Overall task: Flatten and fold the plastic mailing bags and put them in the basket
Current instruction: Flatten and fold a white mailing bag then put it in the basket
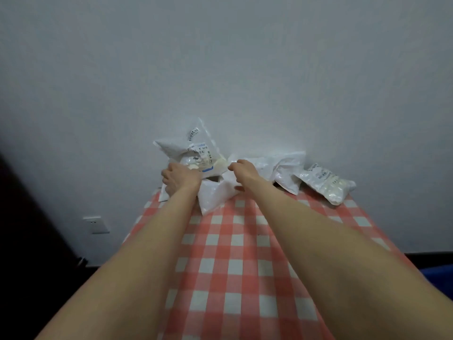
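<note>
Picking-up stage: bags (286,173) are heaped at the table's (232,241) far edge. Left hand (180,179) grips the labelled bag (201,153), right hand (245,171) is curled beside it, can't tell if it's holding anything. Next I'd drag that bag onto the near side to flatten it.

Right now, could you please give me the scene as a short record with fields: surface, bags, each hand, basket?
surface: table under a red-and-white checked cloth
bags: crumpled white mailing bags piled at the cloth's far edge
left hand: on the labelled bag; grip unclear
right hand: fingers curled above a plain white bag; grip unclear
basket: not in view
</note>
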The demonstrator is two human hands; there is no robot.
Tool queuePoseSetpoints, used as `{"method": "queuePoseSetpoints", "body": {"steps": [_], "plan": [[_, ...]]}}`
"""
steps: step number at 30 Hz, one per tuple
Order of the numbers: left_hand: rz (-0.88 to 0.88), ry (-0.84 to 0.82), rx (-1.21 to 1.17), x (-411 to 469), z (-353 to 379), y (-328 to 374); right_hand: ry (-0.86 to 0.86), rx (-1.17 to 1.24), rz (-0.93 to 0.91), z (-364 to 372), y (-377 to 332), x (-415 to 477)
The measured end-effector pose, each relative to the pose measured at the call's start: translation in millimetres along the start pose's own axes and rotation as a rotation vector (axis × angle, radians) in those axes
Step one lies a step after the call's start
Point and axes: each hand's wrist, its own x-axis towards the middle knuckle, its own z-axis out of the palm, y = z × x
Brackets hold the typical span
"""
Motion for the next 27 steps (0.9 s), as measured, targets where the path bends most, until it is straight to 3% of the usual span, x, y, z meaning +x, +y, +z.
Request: {"method": "queuePoseSetpoints", "body": {"steps": [9, 15, 18, 21, 27], "plan": [[-0.113, -0.030, -0.014, 60, 16, -10, -0.058, 0.070, 0.022, 26, -11, 51], [0.026, 0.042, -0.157, 55, 13, 2, -0.030, 0.169, 0.010, 23, -18, 48], [0.090, 0.062, -0.199, 37, 4, 16, 0.076, 0.142, -0.084, 7, -18, 38], [0.151, -0.025, -0.172, 6, -3, 30, 0.196, 0.059, -0.151, -25, -14, 18], [0.166, -0.303, -0.291, -76, 7, 36, 0.269, -0.037, -0.129, -99, 6, -54]]}}
